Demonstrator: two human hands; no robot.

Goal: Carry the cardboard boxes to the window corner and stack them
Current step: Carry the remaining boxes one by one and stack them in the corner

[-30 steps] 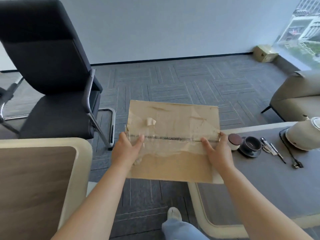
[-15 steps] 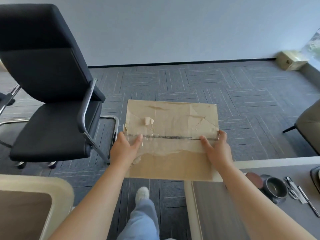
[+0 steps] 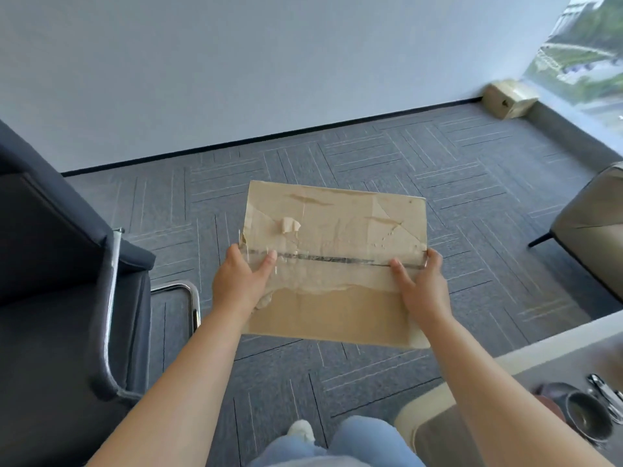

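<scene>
Above the carpet floor (image 3: 337,156), cardboard box (image 3: 337,227): I hold it off the ground with its flat top facing me. Torn tape and a dark seam cross it from side to side.
Left grip (image 3: 241,281): it clasps the box's left edge at the seam. My thumb lies on top and the other fingers go down the side, mostly hidden.
Right grip (image 3: 421,284): it clasps the right edge at the same seam, thumb on top pointing inward, fingertips curled over the edge.
Box to grips: the box spans the gap between them, one palm against each opposite side.
Second box (image 3: 509,99): small, on the floor in the far right corner where the wall (image 3: 236,62) meets the window (image 3: 580,52), well apart from the one I carry.
Office chair (image 3: 50,281): black, on my left, near the box but not touching it.
Tabletop (image 3: 556,358): grey, at lower right. It carries a dark bowl (image 3: 588,412) and blurred metal utensils.
Armchair (image 3: 593,217): beige, at the right edge.
My leg (image 3: 337,446): in blue jeans, below the box.
</scene>
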